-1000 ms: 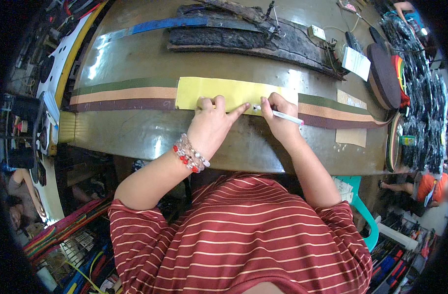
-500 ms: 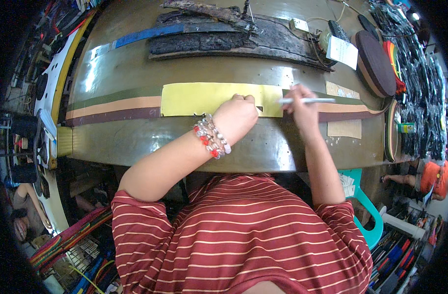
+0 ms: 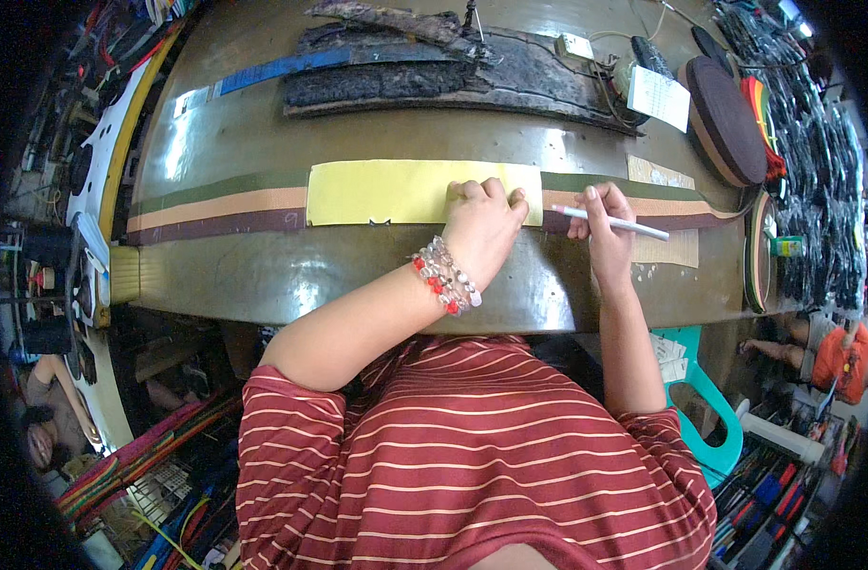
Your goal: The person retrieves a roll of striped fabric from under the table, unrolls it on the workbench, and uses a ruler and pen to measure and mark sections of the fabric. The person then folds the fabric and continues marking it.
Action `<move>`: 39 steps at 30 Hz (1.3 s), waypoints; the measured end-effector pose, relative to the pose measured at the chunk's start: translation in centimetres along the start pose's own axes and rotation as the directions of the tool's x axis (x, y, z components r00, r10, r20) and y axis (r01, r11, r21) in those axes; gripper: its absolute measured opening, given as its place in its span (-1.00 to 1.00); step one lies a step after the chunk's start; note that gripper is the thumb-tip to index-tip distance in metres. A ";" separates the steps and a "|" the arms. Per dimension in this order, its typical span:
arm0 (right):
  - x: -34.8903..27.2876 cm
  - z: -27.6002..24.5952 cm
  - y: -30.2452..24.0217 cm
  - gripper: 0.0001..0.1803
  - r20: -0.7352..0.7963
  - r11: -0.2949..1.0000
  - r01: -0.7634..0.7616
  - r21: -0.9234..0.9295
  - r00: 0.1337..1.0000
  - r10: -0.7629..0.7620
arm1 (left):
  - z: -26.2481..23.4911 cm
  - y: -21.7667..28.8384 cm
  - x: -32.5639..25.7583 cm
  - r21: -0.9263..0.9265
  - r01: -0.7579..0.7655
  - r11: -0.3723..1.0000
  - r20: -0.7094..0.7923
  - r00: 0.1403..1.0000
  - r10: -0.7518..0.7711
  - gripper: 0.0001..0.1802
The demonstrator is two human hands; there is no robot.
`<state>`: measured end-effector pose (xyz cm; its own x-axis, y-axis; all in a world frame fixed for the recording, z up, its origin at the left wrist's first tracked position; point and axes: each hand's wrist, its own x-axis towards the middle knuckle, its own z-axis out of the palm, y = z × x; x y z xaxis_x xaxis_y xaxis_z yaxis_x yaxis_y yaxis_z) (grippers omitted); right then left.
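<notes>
Near the middle of the frame, the left hand (image 3: 483, 220) lies knuckles-up with fingers curled together, pressing down on the right end of a yellow paper template (image 3: 396, 191). That template lies flat across a long striped webbing strip (image 3: 220, 209) of green, tan and maroon bands, which runs from the left of the frame to the right over the olive tabletop (image 3: 291, 275). A bead bracelet (image 3: 445, 275) of red, clear and grey beads circles the left wrist. Just right of the template's end, the right hand (image 3: 607, 228) pinches a white pen (image 3: 612, 222) between thumb and fingers; the pen lies nearly level, its far end pointing toward the right of the frame, and the hand rests on the webbing. Whether the pen tip touches the strip cannot be told.

Toward the upper middle, a dark, charred-looking board (image 3: 434, 71) lies across the tabletop, with a blue strip (image 3: 277, 68) to its left. At the upper right sit a white paper slip (image 3: 659, 97) and a brown webbing roll (image 3: 728, 119). A teal plastic chair (image 3: 714, 418) shows at the lower right.
</notes>
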<state>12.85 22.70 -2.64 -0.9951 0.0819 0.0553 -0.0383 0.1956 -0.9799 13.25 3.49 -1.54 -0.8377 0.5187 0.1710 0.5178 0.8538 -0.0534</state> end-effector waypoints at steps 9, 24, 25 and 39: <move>2.2 3.2 -0.5 -0.72 0.051 0.700 0.423 -0.575 0.873 -0.486 | 0.2 0.6 0.0 0.093 0.022 0.995 0.033 0.999 -0.025 -0.56; -1.6 1.1 1.9 -0.84 0.083 0.925 0.213 -0.314 0.977 -0.196 | 2.8 -2.6 2.1 -0.370 0.073 0.926 -0.256 0.950 -0.178 -0.71; -1.7 1.1 1.9 -0.84 0.054 0.912 0.194 -0.360 0.981 -0.187 | 3.0 -2.8 2.1 -0.355 0.095 0.930 -0.269 0.942 -0.199 -0.72; -1.9 1.2 0.8 -0.88 0.144 0.873 0.299 -0.385 0.954 -0.263 | 3.0 -4.0 2.1 -0.291 0.133 0.948 -0.324 0.918 -0.228 -0.60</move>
<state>14.60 21.48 -3.76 -0.9524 -0.1139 0.2828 -0.2956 0.5718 -0.7653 8.87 1.30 -3.88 -0.8312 0.2671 0.4875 0.4295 0.8654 0.2581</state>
